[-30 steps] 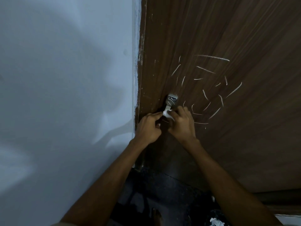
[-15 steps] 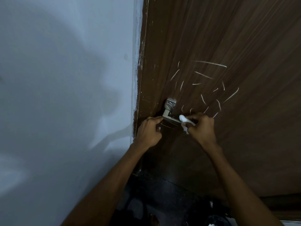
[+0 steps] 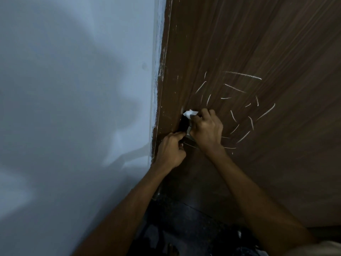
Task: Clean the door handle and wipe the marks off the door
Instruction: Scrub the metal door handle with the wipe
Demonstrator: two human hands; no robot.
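Note:
A dark brown wooden door (image 3: 239,43) fills the right side and carries several white chalk-like marks (image 3: 242,75) scattered around the handle. My right hand (image 3: 206,129) is shut on a small white tissue (image 3: 190,113) and presses it over the upper part of the metal door handle (image 3: 189,134), which is mostly hidden behind the hand and in shadow. My left hand (image 3: 170,148) sits just below and left of it, fingers curled, fingertip touching the handle near the door's edge; I cannot tell whether it grips anything.
A pale blue-white wall (image 3: 73,89) with my shadow stands left of the door edge (image 3: 160,89). Dark floor (image 3: 184,218) lies below between my arms, with a few pale scraps at the bottom right.
My right hand has carried the tissue from the lever's right end up and left onto the handle's base, now covering it. The left hand has stayed at the door edge.

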